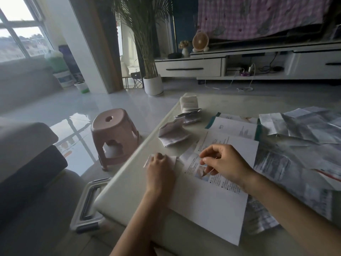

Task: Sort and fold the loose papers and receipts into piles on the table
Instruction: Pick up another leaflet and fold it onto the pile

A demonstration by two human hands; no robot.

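My left hand (160, 169) presses down on a small folded white slip (173, 159) near the table's left edge. My right hand (226, 163) hovers with curled fingers over a large printed sheet (212, 200) that hangs over the table's near edge. Its fingertips are close to the slip's right end; whether they pinch anything is unclear. Two folded paper piles (173, 134) (191, 116) lie further back along the left side. A teal-edged brochure (234, 126) lies open behind the sheet. Several creased loose papers (304, 130) cover the right side.
A white tissue pack (188, 102) sits at the table's far left corner. The pale table (120, 180) has a rounded edge. On the floor to the left are a pink stool (114, 133) and a grey-handled plastic lid (88, 202). A sofa lies further left.
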